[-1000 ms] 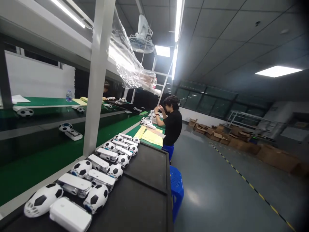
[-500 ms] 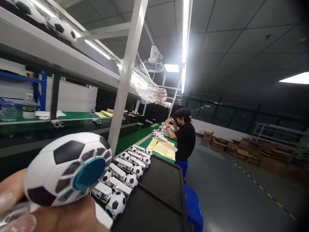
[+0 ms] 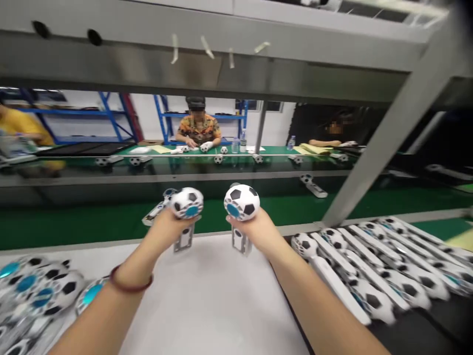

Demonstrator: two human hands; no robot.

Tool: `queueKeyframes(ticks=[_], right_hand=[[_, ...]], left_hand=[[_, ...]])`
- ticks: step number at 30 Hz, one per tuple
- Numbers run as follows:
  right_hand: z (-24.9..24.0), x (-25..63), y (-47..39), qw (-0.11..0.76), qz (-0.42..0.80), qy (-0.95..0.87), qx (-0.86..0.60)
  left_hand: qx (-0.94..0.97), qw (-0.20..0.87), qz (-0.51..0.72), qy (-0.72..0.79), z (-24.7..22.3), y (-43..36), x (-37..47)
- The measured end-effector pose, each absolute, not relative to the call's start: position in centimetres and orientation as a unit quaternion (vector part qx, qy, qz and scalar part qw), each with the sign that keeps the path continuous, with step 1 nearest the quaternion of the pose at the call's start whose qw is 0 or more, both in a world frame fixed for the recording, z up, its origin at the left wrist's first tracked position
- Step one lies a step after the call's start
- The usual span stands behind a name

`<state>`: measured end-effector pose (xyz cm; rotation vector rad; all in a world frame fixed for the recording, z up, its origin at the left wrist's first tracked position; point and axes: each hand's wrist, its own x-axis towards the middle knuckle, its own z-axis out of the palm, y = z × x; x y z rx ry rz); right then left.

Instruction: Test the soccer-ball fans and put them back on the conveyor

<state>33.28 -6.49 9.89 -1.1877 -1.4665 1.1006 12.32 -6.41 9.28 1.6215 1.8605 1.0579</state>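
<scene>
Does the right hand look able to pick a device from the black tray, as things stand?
Probably not: the right hand holds a football-patterned device, though nothing visible blocks the way to the black tray.

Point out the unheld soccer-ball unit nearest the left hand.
It's the soccer-ball unit on the green surface just beyond the left hand, partly hidden behind the held ball; the heap at left and rows at right lie farther away.

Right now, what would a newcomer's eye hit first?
A soccer-patterned device in the left hand and a matching device in the right hand, both mid-picture. Then rows of similar devices on the black tray at right, and a blurred cluster at lower left.
</scene>
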Motion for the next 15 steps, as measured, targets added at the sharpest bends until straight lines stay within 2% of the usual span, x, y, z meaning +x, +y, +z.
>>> queueKeyframes(ticks=[3, 8, 12, 15], right_hand=[[7.5, 31.6, -1.3, 0.442, 0.399, -0.611, -0.521], [4.1, 30.1, 5.5, 0.476, 0.425, -0.551, -0.538], [3.2, 31.2, 6.1, 0.503, 0.466, -0.484, -0.544], [3.0, 32.0, 4.9, 0.507, 0.526, -0.454, -0.511]], left_hand=[[0.618, 0.246, 0.344, 0.663, 7.9, -1.7, 12.4], [0.615, 0.207, 0.28, 0.707, 6.8, 5.4, 10.2], [0.545, 0.146, 0.217, 0.796, 6.5, 6.3, 5.3], [0.488, 0.168, 0.163, 0.841, 5.4, 5.4, 2.8]])
